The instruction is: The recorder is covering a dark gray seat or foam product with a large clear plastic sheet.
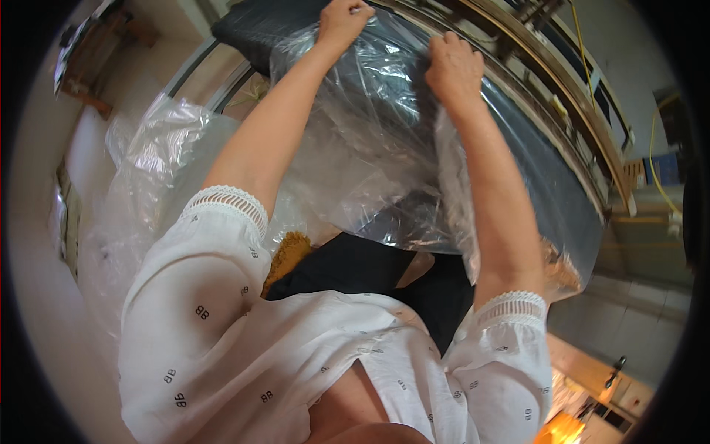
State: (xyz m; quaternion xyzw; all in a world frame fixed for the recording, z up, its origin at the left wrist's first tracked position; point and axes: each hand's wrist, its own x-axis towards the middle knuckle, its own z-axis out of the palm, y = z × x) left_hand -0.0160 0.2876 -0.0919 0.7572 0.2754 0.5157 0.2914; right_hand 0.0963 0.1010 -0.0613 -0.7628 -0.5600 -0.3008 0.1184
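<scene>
A large clear plastic sheet (355, 170) lies wrinkled over dark fabric (562, 200) and hangs down toward my lap. At the far edge my left hand (344, 26) is closed, its fingers pinching the sheet; a small pale bit shows at the fingertips. To its right, my right hand (455, 70) bends its fingers over the sheet's far part, knuckles up, with a fold of plastic running down beside the forearm. The fingertips of the right hand are hidden. Both arms reach forward, away from my body.
Long wooden bars (551, 85) of a frame run along the far right side. More loose clear plastic (166, 148) spreads out at the left. A yellow cord (582, 48) hangs beyond the frame. Something mustard-yellow and shaggy (288, 255) sits beside my dark-clothed legs.
</scene>
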